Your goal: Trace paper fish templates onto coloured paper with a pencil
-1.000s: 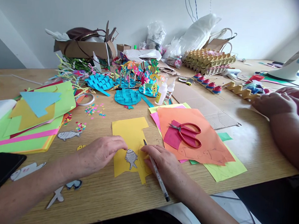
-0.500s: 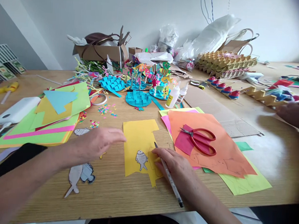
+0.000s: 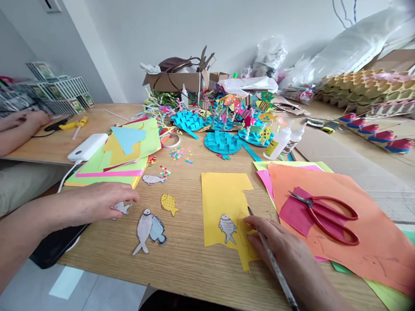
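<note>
My right hand [image 3: 279, 243] grips a pen [image 3: 274, 263], its tip over a yellow sheet [image 3: 224, 191] with a drawn outline. A grey paper fish [image 3: 228, 228] lies on that sheet, left of my right hand. At the left, my left hand [image 3: 111, 199] hovers with stretched fingers over another paper fish [image 3: 123, 207], partly hidden beneath it. Around it on the table are a striped fish cutout [image 3: 154, 179], a yellow dotted fish [image 3: 169, 203], a pale fish [image 3: 143, 231] and a blue fish [image 3: 158, 231] touching the pale one.
Red-handled scissors [image 3: 333, 213] rest on orange paper [image 3: 374, 224] at the right. Coloured sheets [image 3: 149, 138] and a white power bank [image 3: 87, 148] lie left. Glue bottles [image 3: 277, 143] stand behind, near blue woven paper discs [image 3: 222, 142]. Another person's hand [image 3: 33, 118] is far left.
My left hand has moved left, from beside the yellow sheet to the fish at the left. My right hand keeps the pen at the yellow sheet. The view has turned left.
</note>
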### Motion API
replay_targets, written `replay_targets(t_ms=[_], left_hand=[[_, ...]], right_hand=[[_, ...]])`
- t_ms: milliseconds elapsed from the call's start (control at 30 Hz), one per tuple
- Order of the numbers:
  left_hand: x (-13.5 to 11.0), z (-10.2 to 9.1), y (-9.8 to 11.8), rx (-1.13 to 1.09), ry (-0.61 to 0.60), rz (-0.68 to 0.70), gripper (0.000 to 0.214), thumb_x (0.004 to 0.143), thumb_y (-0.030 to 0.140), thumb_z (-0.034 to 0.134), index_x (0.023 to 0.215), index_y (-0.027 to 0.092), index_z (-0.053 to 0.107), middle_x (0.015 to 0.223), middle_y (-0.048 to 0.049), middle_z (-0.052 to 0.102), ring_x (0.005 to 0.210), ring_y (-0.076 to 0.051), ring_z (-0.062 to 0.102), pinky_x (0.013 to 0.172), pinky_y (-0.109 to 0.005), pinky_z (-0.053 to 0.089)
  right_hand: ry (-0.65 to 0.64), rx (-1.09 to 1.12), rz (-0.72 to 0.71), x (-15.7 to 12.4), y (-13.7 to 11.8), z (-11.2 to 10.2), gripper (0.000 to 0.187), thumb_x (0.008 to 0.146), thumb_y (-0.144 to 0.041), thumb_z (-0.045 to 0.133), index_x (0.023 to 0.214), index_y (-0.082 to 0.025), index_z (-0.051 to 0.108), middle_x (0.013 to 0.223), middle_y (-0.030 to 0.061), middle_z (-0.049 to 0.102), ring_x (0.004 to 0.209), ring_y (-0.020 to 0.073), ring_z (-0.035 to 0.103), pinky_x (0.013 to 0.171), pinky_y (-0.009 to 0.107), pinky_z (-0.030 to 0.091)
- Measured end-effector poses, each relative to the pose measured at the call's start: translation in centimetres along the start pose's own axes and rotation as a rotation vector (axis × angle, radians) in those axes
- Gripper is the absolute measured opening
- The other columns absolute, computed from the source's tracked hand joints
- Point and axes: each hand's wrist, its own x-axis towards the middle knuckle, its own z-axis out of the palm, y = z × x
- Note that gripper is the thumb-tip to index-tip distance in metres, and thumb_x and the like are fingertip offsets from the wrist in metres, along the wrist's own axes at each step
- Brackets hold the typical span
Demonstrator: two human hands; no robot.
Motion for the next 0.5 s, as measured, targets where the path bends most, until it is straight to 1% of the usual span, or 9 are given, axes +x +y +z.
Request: replay_targets(t_ms=[67,100,167,267,333,400,500], left_hand=[[-0.6,0.4,-0.5,0.027,-0.096,-0.016,0.038,0.071,0.019,0.056,0.106,0.03,0.062,0.111,-0.0022,0.062,0.101,-0.024,0.058,0.081,-0.03,0.044],[-0.9,0.6,-0.7,0.046,-0.119,-0.035,0.04,0.071,0.018,0.054,0.109,0.029,0.06,0.115,-0.0035,0.06,0.104,-0.026,0.057,0.083,-0.031,0.044],[-1.1,1.1,-1.0,0.089,-0.108,-0.078,0.042,0.069,0.016,0.053,0.11,0.027,0.059,0.118,-0.005,0.058,0.107,-0.027,0.055,0.086,-0.034,0.043],[-1.2,2.1,-1.4,0.13,-0.078,-0.078,0.044,0.068,0.012,0.051,0.108,0.026,0.058,0.122,-0.0059,0.055,0.112,-0.028,0.052,0.09,-0.037,0.041],[-1.1,2.5,-1.6,0.142,-0.063,-0.081,0.041,0.068,0.011,0.049,0.106,0.025,0.058,0.12,-0.0063,0.055,0.111,-0.027,0.052,0.089,-0.037,0.041],[-1.0,2.6,-1.6,0.152,-0.075,-0.085,0.038,0.068,0.011,0.049,0.103,0.024,0.058,0.115,-0.0066,0.057,0.107,-0.027,0.055,0.086,-0.037,0.043],[-0.8,2.2,-0.9,0.152,-0.073,-0.065,0.032,0.07,0.012,0.051,0.099,0.022,0.058,0.108,-0.0061,0.058,0.102,-0.026,0.056,0.084,-0.036,0.044]], right_hand=[[0.0,-0.029,-0.01,0.0,0.1,0.2,0.028,0.09,-0.021,0.039,0.106,-0.017,0.061,0.096,0.0117,0.07,0.08,0.0242,0.068,0.065,0.034,0.055],[-0.002,-0.04,-0.014,0.0,0.2,0.2,0.028,0.09,-0.02,0.039,0.106,-0.017,0.061,0.096,0.0117,0.07,0.08,0.0241,0.068,0.065,0.033,0.055],[-0.007,-0.057,-0.017,0.0,0.2,0.3,0.028,0.09,-0.021,0.038,0.106,-0.017,0.061,0.095,0.0117,0.07,0.081,0.0241,0.068,0.065,0.033,0.055],[-0.006,-0.068,-0.016,0.0,0.1,0.2,0.028,0.091,-0.021,0.038,0.106,-0.018,0.061,0.095,0.0113,0.07,0.08,0.0235,0.068,0.065,0.032,0.055],[-0.003,-0.068,-0.016,0.1,0.0,0.1,0.028,0.091,-0.022,0.037,0.106,-0.018,0.061,0.095,0.0109,0.07,0.079,0.0231,0.069,0.064,0.032,0.055],[0.0,-0.069,-0.018,0.1,-0.2,0.0,0.029,0.091,-0.021,0.036,0.106,-0.017,0.062,0.095,0.0109,0.07,0.08,0.023,0.069,0.064,0.032,0.055],[0.001,-0.069,-0.027,0.1,-0.3,-0.1,0.031,0.091,-0.022,0.035,0.105,-0.016,0.062,0.095,0.0113,0.071,0.081,0.0229,0.069,0.066,0.032,0.056]])
